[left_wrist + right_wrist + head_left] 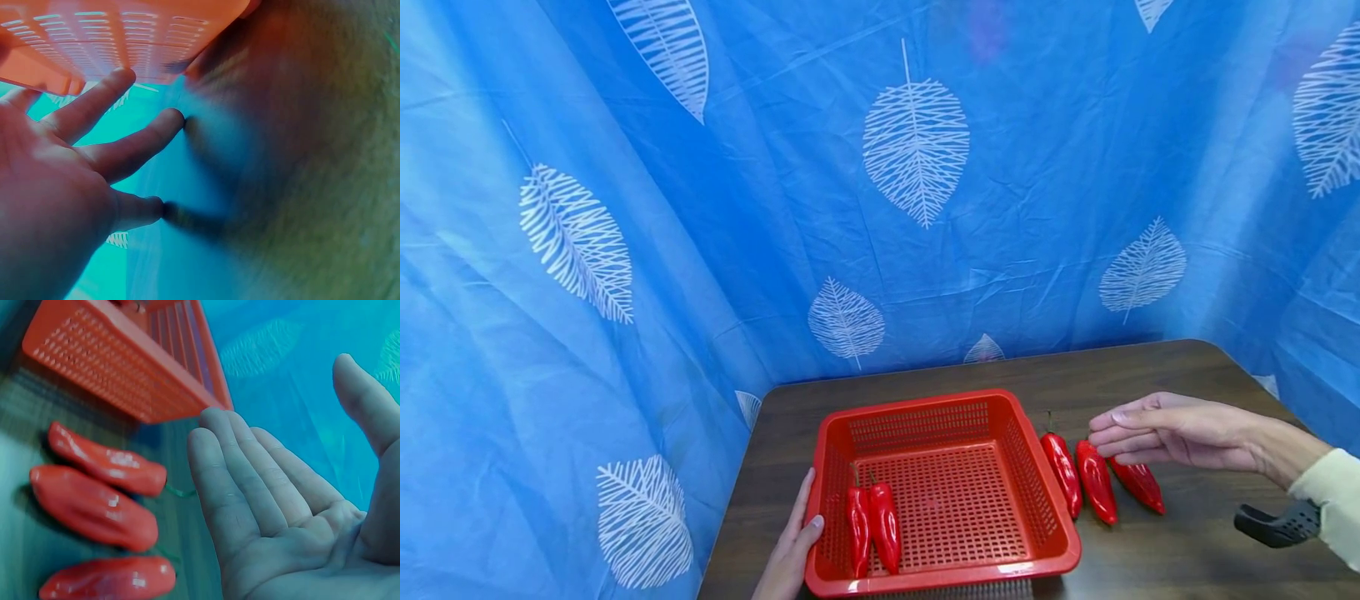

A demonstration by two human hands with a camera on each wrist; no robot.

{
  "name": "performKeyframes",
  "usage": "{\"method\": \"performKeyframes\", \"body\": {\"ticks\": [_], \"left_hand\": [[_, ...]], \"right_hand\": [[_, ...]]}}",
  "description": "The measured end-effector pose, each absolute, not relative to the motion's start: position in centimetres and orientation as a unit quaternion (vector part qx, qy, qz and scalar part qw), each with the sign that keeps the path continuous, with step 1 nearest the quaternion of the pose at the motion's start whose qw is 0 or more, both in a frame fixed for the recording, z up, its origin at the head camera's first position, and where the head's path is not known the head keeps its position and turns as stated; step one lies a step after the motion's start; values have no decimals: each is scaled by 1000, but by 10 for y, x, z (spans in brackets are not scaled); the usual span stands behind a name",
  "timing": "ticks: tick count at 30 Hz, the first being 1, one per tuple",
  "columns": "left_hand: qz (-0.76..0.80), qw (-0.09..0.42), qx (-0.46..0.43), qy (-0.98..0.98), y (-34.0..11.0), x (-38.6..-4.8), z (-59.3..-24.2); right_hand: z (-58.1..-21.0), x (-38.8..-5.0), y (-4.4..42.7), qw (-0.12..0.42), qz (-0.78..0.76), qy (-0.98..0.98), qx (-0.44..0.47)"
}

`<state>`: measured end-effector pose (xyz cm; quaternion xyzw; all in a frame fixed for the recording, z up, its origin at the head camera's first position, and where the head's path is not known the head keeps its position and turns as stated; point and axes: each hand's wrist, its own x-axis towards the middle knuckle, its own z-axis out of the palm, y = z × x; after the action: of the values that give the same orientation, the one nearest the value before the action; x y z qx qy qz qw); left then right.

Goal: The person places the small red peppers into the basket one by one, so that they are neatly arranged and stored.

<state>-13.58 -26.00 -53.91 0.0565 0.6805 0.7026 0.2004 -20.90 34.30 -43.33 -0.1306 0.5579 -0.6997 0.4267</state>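
A red plastic basket (940, 575) with perforated walls sits on the table. Two red chili peppers (885, 527) with green stems lie side by side at its left end. My left hand (790, 542) rests against the basket's left side; in the left wrist view its fingers (134, 147) are extended and spread, some with tips at the tabletop. Right of the basket lie three more red peppers (1096, 483), also seen as peppers (94, 506) in the right wrist view. Just above them hovers my right hand (1195, 433), fingers straight, thumb apart, holding nothing.
The dark wood-grain table (1210, 383) has its back edge near a blue curtain (760, 167) with white leaf prints. A black strap-like piece (1277, 525) sticks out from the right wrist, by a pale sleeve (1337, 500).
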Motion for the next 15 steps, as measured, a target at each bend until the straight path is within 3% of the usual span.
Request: {"method": "performKeyframes", "body": {"ticks": [15], "left_hand": [[696,205,37,687,-259,-135,-537]], "right_hand": [[-450,-206,405,431,-712,545,-101]]}}
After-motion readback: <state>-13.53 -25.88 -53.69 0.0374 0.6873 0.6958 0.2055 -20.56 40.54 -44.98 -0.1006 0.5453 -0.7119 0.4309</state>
